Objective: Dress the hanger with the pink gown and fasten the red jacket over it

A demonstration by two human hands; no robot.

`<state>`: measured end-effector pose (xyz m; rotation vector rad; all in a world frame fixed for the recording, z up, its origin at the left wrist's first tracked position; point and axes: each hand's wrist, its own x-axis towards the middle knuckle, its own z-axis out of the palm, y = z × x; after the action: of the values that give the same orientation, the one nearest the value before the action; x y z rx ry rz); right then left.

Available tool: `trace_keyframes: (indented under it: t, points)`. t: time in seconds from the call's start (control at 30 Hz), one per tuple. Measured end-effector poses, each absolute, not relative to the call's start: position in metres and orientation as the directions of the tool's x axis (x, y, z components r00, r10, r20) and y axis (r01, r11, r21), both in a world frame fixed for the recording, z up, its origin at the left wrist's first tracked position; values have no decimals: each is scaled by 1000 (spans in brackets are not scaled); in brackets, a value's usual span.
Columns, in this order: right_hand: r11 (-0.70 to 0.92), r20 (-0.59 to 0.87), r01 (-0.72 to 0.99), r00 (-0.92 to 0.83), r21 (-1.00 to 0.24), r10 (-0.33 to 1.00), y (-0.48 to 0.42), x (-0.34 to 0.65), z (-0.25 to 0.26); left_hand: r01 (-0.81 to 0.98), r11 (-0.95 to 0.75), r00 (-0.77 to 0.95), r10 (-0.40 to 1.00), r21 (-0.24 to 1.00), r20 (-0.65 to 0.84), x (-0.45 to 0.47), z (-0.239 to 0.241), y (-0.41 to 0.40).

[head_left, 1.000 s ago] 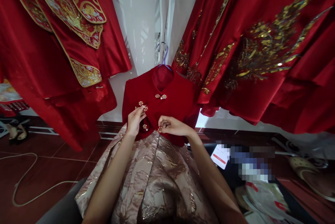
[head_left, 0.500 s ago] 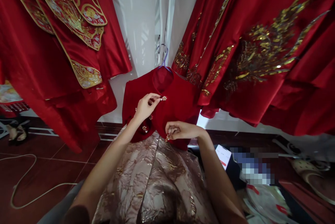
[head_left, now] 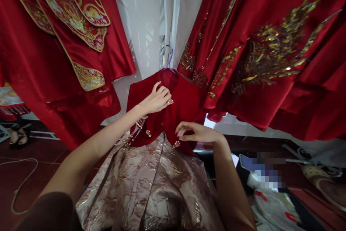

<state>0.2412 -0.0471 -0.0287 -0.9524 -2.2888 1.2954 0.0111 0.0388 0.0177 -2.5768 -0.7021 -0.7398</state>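
Left hand (head_left: pixel 156 100) curled over the collar clasp (head_left: pixel 170 101); finger undersides hidden, can't tell if I'm pinching it. Right hand (head_left: pixel 199 132): fingers loosely bent, tips apart, just above a lower clasp (head_left: pixel 176 144). Red top (head_left: pixel 186 94) sits directly behind both sets of fingers, on a purple hanger (head_left: pixel 170 58), presumably so neither hand bears its weight. Plain matte cloth, beaded flower-like clasps, front edges curving apart between my hands. Pale brocade cloth (head_left: pixel 129 177) below my fingers.
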Motion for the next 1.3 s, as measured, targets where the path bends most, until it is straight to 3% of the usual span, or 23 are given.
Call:
trace_keyframes:
  t: [0.23,0.33,0.47,0.6,0.83,0.97,1.2,1.3]
  points:
    - [577,454,305,-388,-758,802,-37,231,-6,473,-880,742,372,-41,558,9,14,48]
    - [603,564,219,-219,-767,796,-14,210,9,493,-869,713,373,-47,594,11,15,49]
    - [688,668,167,-162,-707,726,3,184,25,549,-831,659,366,-88,657,10,16,49]
    - [687,664,152,-177,-711,726,-12,184,19,543,-839,660,391,-47,641,7,17,48]
    - [528,507,190,-151,-828,849,-42,204,-23,504,-862,627,406,51,665,9,21,44]
    - [543,537,142,-80,-828,840,-36,196,-26,511,-855,578,416,85,702,9,18,42]
    - [656,658,47,28,-753,753,-9,174,3,700,-687,527,314,-194,790,11,-2,41]
    - [680,683,72,8,-729,731,-4,170,7,728,-648,523,315,-222,792,11,-3,41]
